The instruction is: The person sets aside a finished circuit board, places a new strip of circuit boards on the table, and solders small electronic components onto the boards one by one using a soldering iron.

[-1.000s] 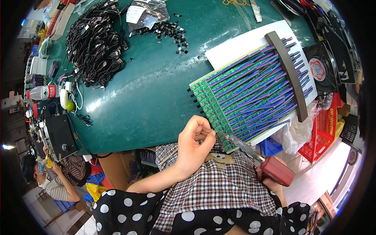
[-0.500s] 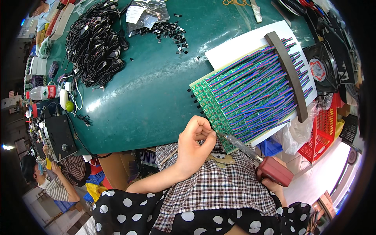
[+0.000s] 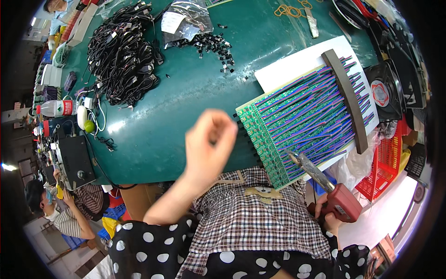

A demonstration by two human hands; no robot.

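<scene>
Dark red, the boxy handle of a metal-barrelled soldering iron sits at the lower right of the frame in the wrapped fingers of the right hand, while at centre the blurred left hand curls thumb and fingertips into a loop, and whether it pinches anything I cannot tell. Right of centre, beyond the iron's narrow tip, lies a flat, gridded green circuit panel with ribbed rows of blue, red and black wires, crossed by a slightly curved dark bar above smooth white sheeting. On the glossy green tabletop, a tangled black cable heap fills the upper left.
</scene>
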